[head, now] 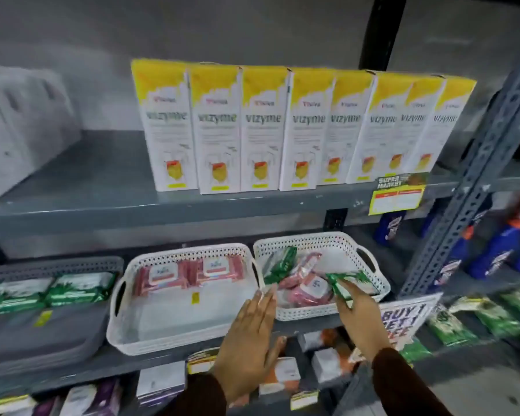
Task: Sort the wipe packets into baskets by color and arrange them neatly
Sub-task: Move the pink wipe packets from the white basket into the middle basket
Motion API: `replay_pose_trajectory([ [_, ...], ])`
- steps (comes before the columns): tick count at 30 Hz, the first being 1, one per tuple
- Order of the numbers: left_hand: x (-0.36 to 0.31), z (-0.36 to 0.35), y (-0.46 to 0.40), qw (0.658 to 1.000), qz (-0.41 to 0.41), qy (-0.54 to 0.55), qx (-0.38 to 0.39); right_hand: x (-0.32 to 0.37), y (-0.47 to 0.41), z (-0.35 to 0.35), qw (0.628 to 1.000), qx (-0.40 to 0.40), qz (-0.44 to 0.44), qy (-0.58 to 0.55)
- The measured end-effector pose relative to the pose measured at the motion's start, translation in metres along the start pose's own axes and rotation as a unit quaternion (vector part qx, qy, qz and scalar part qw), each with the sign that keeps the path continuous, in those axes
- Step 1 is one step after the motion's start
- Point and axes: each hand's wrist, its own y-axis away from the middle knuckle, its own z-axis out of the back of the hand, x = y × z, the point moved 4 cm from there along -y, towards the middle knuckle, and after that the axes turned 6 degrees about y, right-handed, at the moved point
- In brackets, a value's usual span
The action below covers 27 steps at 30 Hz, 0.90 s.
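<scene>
Stood before grey metal shelving (174,205), with three baskets side by side on the middle shelf. Grey basket (42,331) at left, holding two green wipe packets (50,291) laid flat along its back. White middle basket (150,334), holding two pink wipe packets (189,273) side by side at the back, front half bare. White right basket (370,262), holding a jumble: pink packets (303,291) heaped in the middle, one green packet (279,264) tilted against the left wall. Right hand (360,316) reached into that basket, fingers (344,298) pinched closed on another green wipe packet (350,282) near the front right. Left hand (249,340) hovered flat and open, holding nothing, over the gap between the two white baskets, fingertips near the right basket's rim. Row of yellow-and-white Vizyme cartons (282,130) upright on the shelf above. Partly hidden "BUY 1" sign (409,316) just right of the right hand
</scene>
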Motion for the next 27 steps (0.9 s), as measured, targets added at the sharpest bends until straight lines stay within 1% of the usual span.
replay_pose_trajectory([
  [2, 0.000, -0.014, -0.008, 0.999, 0.052, 0.001, 0.014, -0.009, -0.018, -0.007, 0.998, 0.051, -0.034, -0.019],
  [3, 0.000, -0.021, -0.009, 0.997, 0.079, -0.013, 0.015, -0.013, -0.029, -0.013, 0.996, 0.083, -0.031, -0.019],
  [6, 0.004, -0.040, -0.003, 0.992, 0.117, -0.047, 0.011, -0.014, -0.053, -0.034, 0.987, 0.152, -0.043, -0.022],
  [12, 0.009, -0.050, 0.005, 0.985, 0.140, -0.085, 0.053, -0.002, -0.088, -0.075, 0.970, 0.200, -0.106, 0.083],
  [14, 0.008, -0.049, 0.004, 0.985, 0.139, -0.088, 0.051, -0.007, -0.095, -0.091, 0.964, 0.211, -0.140, 0.085],
  [15, 0.008, -0.049, 0.005, 0.985, 0.139, -0.087, 0.050, -0.015, -0.099, -0.102, 0.960, 0.221, -0.143, 0.100],
  [17, 0.008, -0.050, 0.007, 0.986, 0.134, -0.086, 0.045, -0.026, -0.103, -0.116, 0.941, 0.273, -0.119, 0.159],
  [19, 0.010, -0.048, 0.009, 0.986, 0.135, -0.090, 0.043, -0.028, -0.107, -0.113, 0.939, 0.279, -0.114, 0.167],
  [23, 0.014, -0.043, 0.012, 0.987, 0.128, -0.095, 0.031, -0.025, -0.105, -0.094, 0.955, 0.243, -0.146, 0.088],
  [25, 0.019, -0.040, 0.016, 0.987, 0.123, -0.098, 0.029, -0.023, -0.104, -0.092, 0.960, 0.237, -0.116, 0.094],
  [27, 0.026, -0.037, 0.020, 0.987, 0.125, -0.095, 0.029, -0.025, -0.105, -0.096, 0.955, 0.261, -0.104, 0.095],
])
